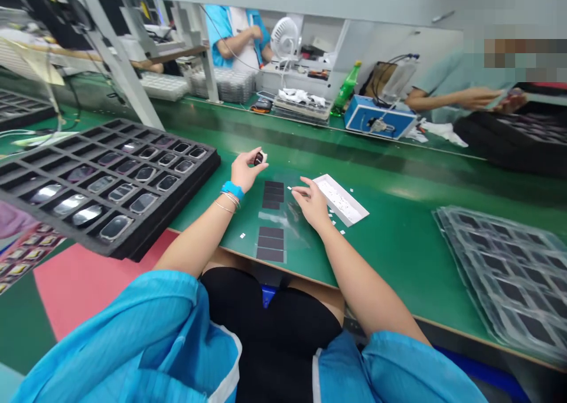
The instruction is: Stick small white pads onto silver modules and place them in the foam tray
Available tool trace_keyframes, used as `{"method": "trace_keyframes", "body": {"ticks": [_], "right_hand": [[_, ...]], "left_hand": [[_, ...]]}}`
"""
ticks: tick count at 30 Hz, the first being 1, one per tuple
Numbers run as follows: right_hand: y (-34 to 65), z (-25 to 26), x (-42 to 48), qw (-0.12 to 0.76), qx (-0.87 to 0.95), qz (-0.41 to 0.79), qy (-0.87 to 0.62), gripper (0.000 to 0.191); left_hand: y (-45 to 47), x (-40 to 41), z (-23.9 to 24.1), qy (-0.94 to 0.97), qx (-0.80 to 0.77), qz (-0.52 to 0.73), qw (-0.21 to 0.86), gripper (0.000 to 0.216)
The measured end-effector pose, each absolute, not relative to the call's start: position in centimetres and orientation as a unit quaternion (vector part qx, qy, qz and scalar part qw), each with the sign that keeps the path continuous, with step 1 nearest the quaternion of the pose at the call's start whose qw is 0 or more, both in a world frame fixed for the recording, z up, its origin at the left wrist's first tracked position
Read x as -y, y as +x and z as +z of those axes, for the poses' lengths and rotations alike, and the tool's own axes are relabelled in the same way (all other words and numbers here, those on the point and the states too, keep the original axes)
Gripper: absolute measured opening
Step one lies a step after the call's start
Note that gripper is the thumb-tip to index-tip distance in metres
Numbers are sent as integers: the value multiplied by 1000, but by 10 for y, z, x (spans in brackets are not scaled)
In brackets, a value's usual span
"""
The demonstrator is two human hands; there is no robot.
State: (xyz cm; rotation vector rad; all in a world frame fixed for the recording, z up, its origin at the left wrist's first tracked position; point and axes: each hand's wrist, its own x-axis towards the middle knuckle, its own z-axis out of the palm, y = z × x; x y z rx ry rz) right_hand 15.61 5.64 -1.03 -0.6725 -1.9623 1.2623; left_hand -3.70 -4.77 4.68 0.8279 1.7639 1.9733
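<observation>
My left hand (245, 169) is raised a little over the green bench, fingers closed on a small dark part (258, 158). My right hand (310, 203) rests low on the bench, its fingertips pinched over a tiny white piece (289, 188) beside a clear sheet carrying dark rectangular pads (273, 195). More dark pads (270, 244) lie near the bench's front edge. A small white tray (340, 199) with tiny white pieces sits just right of my right hand.
A black foam tray (95, 178) of glossy oval parts lies at the left. Clear blister trays (509, 267) are stacked at the right. Across the green conveyor (398, 172) are co-workers, a blue box (378, 117), a green bottle (346, 87) and a small fan (284, 36).
</observation>
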Motion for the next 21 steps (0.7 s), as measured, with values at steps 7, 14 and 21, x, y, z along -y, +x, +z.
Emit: {"method": "trace_keyframes", "body": {"ticks": [7,14,21], "right_hand": [[157,-12,-55,328,782,463,-258,58],[157,-14,-52,310,799,438,-271,55],[152,-13,-53,346,797,407,-282,43]], "left_hand": [[-11,118,89,431,-693,578,-9,55],[-43,204,136,490,-776,389,-84,42],[-202,206,174,248,-911,316,-91,30]]}}
